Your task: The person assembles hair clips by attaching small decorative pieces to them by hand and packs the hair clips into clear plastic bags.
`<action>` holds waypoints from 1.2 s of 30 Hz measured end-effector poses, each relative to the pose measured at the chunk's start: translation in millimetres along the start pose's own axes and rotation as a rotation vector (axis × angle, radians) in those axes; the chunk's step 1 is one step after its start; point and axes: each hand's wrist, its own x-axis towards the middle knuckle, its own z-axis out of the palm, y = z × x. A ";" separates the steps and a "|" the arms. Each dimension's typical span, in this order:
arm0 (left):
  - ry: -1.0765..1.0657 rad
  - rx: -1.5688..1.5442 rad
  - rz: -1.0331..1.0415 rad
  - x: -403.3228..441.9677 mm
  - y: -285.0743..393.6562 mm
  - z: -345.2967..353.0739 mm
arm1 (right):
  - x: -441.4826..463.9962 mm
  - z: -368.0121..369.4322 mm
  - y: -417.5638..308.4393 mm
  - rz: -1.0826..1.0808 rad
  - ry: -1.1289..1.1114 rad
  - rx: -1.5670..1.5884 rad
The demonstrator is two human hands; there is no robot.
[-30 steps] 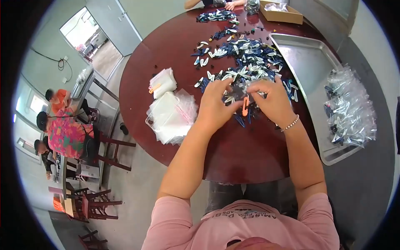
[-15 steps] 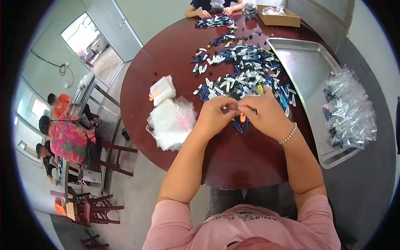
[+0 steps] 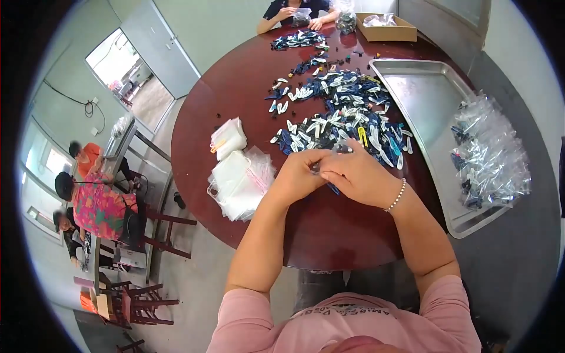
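Observation:
My left hand [image 3: 301, 177] and my right hand [image 3: 364, 177] meet over the near side of the table, fingers closed together. A small clear plastic bag [image 3: 342, 148] shows between and above the fingers; most of it is hidden by my hands. Just beyond them spreads a large pile of snap hair clips [image 3: 347, 112], mostly white and navy, with a yellow clip [image 3: 362, 136] near my right hand. To the left of my left hand lies a stack of flat empty bags [image 3: 238, 182], with a smaller stack [image 3: 228, 139] behind it.
A metal tray [image 3: 438, 176] on the right holds several filled clear bags [image 3: 491, 153]. Across the round table [image 3: 200, 129] a person [image 3: 288, 15] handles a bag, near a cardboard box [image 3: 385, 30]. Other people [image 3: 103, 206] sit at a table on the left.
My hands have drawn closer together, the right turning over the left fingers. The orange clip seen below them is now out of sight. The person opposite has raised one hand to a bag.

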 end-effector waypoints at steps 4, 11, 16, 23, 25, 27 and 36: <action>-0.046 -0.059 -0.024 -0.7 6.3 -3.2 | 0.8 0.9 -3.1 0.006 -0.012 0.042; -0.160 -0.297 0.035 -1.5 5.1 -6.0 | -1.8 3.6 -2.8 -0.123 0.081 -0.048; -0.240 -0.345 -0.058 -1.5 2.9 -10.6 | 0.4 -4.2 -7.2 -0.117 -0.007 -0.072; -0.220 -0.348 -0.061 -1.3 -2.3 -9.9 | 1.1 2.7 -2.8 -0.183 0.122 -0.030; -0.196 -0.352 -0.049 -1.0 -2.3 -10.2 | 3.5 -0.1 -5.2 -0.182 0.150 0.022; -0.176 -0.331 -0.069 0.1 -5.7 -12.6 | 5.4 -8.4 -10.7 -0.158 0.170 0.120; 0.100 -0.351 -0.224 6.7 -12.4 -14.9 | -0.8 -0.3 79.3 0.331 0.646 -0.110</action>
